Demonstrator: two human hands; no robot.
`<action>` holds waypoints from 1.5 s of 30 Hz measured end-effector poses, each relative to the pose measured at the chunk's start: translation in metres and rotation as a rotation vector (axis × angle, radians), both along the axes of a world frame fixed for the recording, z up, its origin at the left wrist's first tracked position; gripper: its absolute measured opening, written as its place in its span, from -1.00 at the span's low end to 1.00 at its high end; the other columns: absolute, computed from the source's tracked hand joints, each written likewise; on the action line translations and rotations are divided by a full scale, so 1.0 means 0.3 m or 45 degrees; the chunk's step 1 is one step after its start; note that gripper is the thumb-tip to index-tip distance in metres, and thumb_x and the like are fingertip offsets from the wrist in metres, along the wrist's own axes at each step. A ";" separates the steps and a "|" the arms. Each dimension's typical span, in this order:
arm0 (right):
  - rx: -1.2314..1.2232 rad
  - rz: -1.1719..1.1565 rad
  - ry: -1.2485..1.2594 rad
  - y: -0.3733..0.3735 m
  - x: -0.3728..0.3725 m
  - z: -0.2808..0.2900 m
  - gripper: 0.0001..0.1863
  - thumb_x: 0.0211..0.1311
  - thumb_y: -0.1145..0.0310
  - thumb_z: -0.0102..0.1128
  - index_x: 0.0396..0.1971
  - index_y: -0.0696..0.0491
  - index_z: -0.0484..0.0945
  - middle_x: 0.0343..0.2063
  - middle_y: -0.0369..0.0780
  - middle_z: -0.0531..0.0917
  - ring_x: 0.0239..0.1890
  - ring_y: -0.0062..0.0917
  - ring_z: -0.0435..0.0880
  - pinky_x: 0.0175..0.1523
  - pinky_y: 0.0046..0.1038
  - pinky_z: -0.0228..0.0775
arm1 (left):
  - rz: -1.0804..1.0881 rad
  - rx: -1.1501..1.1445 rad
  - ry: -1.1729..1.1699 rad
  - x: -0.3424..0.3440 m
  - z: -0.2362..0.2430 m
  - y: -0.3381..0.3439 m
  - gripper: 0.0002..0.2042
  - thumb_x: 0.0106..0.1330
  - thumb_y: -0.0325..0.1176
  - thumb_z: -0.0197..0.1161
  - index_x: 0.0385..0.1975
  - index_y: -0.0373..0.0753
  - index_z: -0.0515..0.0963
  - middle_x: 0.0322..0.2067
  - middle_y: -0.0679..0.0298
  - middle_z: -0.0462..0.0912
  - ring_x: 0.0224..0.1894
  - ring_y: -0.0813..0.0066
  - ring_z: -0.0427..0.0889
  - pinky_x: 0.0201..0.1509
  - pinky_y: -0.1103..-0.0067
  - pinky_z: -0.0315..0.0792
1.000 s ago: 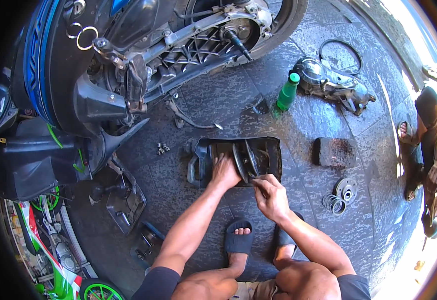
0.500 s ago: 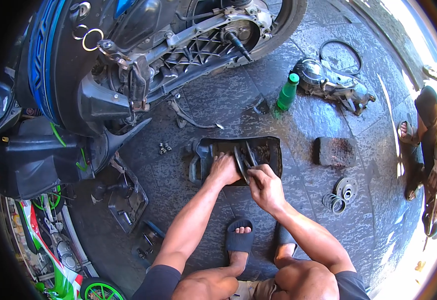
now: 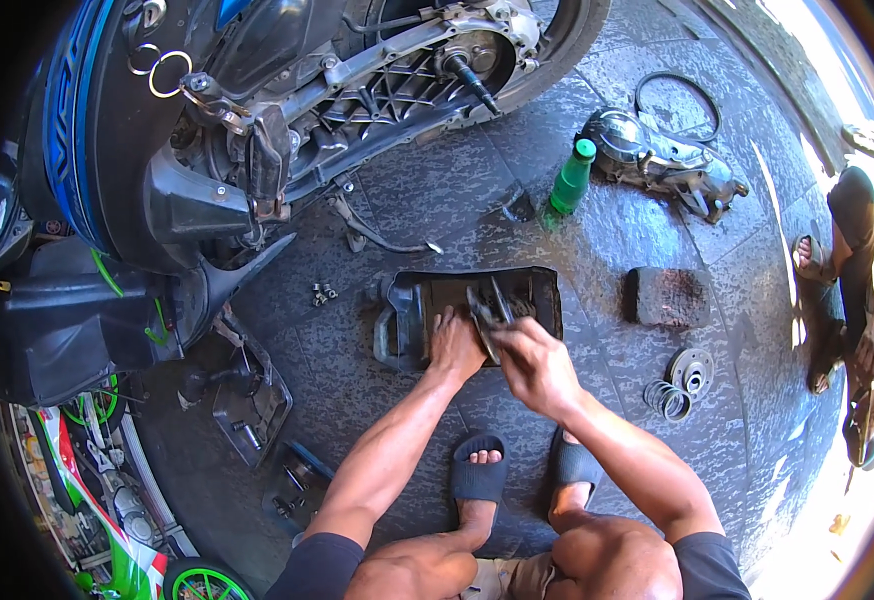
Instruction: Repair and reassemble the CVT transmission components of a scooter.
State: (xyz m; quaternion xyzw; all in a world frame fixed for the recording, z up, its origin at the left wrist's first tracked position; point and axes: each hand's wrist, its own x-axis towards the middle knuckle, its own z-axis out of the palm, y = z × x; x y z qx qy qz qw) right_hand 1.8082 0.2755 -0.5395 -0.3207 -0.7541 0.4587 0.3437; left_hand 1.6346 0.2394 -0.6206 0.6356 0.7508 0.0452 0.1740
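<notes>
A shallow black tray (image 3: 389,352) lies on the floor in front of my feet. Over it stands a metal pulley (image 3: 479,322) with two discs, tilted on edge. My left hand (image 3: 456,346) grips it from the left, its fingertips partly hidden against the discs. On the other side, my right hand (image 3: 537,368) is curled close to the disc edge and slightly blurred. What its fingers hold, if anything, cannot be made out. Dark wet residue shows inside the tray.
A scooter (image 3: 387,100) with its drive side exposed stands at upper left. Beyond the tray are a green bottle (image 3: 572,180), an engine cover (image 3: 657,165) and a belt (image 3: 714,105). Rightward lie a dark block (image 3: 668,297), a spring (image 3: 667,401) and a round plate (image 3: 692,368). Another person (image 3: 862,320) sits far right.
My right hand has shifted slightly and is now blurred beside the discs. The pulley has turned a little in my left hand. The whole view has shifted slightly.
</notes>
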 end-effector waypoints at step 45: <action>0.005 -0.139 -0.077 -0.042 -0.001 -0.012 -0.84 0.10 0.61 0.22 -0.28 0.19 0.62 -0.26 -0.04 0.65 -0.27 -0.11 0.71 -0.16 -0.30 0.59 | -0.096 -0.375 -0.295 -0.074 0.054 0.092 -0.71 0.14 -0.18 0.29 -0.25 -0.24 0.67 -0.22 -0.11 0.70 -0.14 -0.13 0.68 -0.03 0.12 0.56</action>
